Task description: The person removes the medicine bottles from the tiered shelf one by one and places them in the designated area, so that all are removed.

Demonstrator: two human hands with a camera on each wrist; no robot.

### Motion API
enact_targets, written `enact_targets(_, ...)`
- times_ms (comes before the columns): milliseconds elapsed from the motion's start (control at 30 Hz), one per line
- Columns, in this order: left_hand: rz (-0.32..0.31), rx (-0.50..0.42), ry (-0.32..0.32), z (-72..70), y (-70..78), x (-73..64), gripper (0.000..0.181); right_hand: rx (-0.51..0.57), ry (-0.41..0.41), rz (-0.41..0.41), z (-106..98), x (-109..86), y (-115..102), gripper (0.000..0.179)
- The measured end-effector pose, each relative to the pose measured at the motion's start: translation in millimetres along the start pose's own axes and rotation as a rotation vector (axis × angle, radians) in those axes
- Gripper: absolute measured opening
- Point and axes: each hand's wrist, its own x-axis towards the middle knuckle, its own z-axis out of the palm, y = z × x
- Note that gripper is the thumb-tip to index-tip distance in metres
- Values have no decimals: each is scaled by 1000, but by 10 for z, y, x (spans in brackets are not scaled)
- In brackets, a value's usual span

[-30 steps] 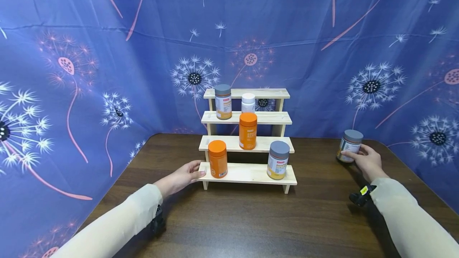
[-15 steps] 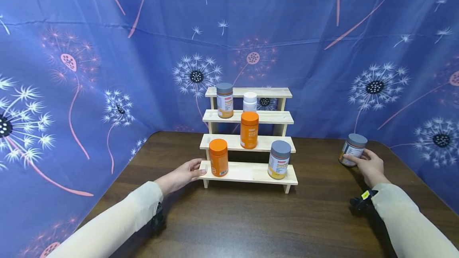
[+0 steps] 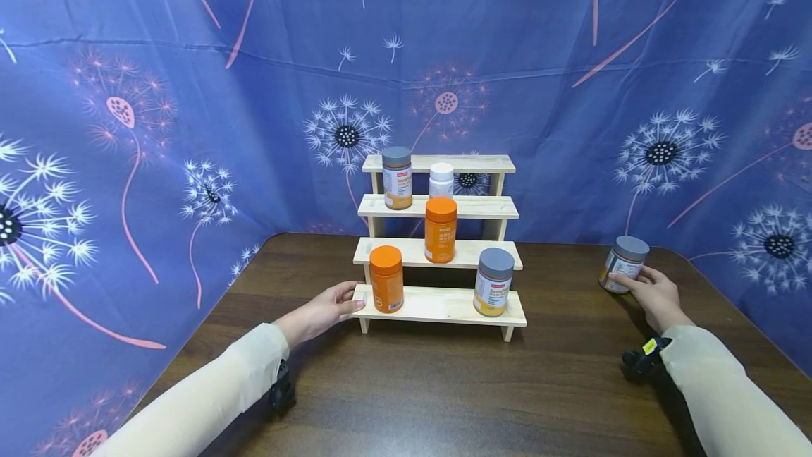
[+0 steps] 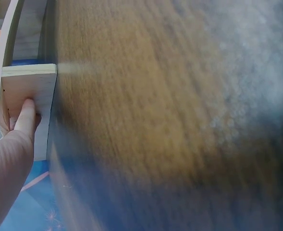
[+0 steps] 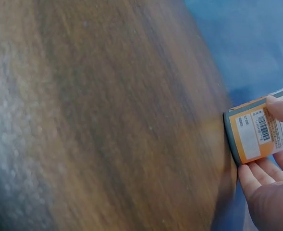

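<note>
Right hand (image 3: 658, 297) curls round a jar (image 3: 624, 264), left hand (image 3: 322, 313) grips the rack (image 3: 438, 305) by one end: likely the grasping step; any lift calls for firm fingers.

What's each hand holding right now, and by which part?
Right hand: a gray-lidded jar, by the sides of its body. Left hand: the wooden rack, by the left end of its lowest step.

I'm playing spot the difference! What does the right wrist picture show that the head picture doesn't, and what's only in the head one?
Only the right wrist view: the barcode on the held jar.
Only the head view: the wooden step shelf, the white bottle on it, and the left hand gripping its end.
Both: the right hand holding that jar, and the brown table.
</note>
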Motion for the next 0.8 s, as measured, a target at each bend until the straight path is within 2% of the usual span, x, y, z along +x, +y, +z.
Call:
enact_targets(167, 20, -10, -11, 6, 6, -9, 60, 27, 15, -10, -31, -19, 7, 91)
enact_targets(400, 28, -9, -25, 10, 10, -10, 59, 225, -11, -4, -81, -87, 12, 93)
enact_targets(500, 30, -14, -29, 5, 2, -15, 60, 278, -11, -13, -87, -115, 20, 85)
enact_targets(733, 95, 1, -65, -19, 10, -68, 74, 344, -6, 4, -153, -141, 4, 69)
enact_targets(800, 74, -6, -56, -20, 16, -62, 71, 380, -9, 2, -177, -148, -6, 59)
